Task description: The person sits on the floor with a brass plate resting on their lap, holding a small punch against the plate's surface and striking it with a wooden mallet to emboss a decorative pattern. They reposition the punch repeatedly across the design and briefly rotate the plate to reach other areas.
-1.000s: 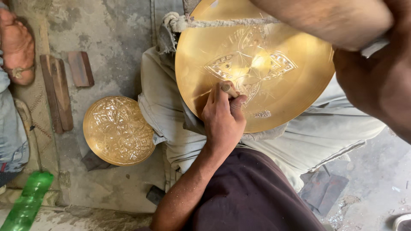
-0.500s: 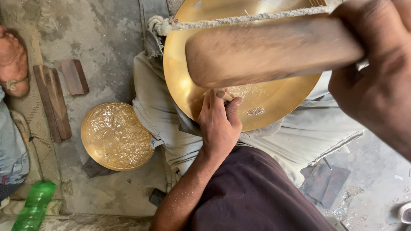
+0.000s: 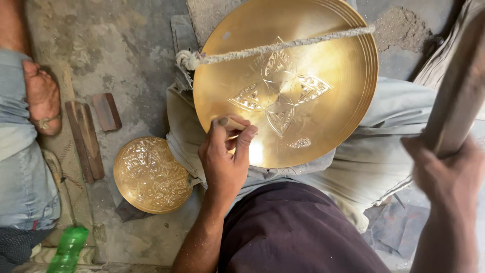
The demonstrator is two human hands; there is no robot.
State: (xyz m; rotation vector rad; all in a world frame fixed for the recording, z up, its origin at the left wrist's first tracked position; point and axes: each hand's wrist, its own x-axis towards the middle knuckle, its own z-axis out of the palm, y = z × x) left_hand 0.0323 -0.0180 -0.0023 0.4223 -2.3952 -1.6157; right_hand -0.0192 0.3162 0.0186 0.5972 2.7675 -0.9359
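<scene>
A large round brass plate (image 3: 323,65) rests on my lap, with a four-petal pattern engraved at its middle. A frayed rope (image 3: 283,46) stretches across its upper part. My left hand (image 3: 225,156) grips a short metal punch (image 3: 230,123) whose tip touches the plate's lower left area. My right hand (image 3: 444,172) is at the right edge, close to the camera, closed around a wooden mallet (image 3: 459,96) raised well clear of the plate.
A smaller, fully engraved brass plate (image 3: 151,174) lies on the concrete floor at my left. Two wooden blocks (image 3: 91,131) lie beyond it. Another person's bare foot (image 3: 43,96) and jeans occupy the left edge. A green plastic bottle (image 3: 68,250) lies at bottom left.
The mallet, which was across the plate half a second ago, has swung up and to the right. My left hand with the punch has stayed in place on the plate.
</scene>
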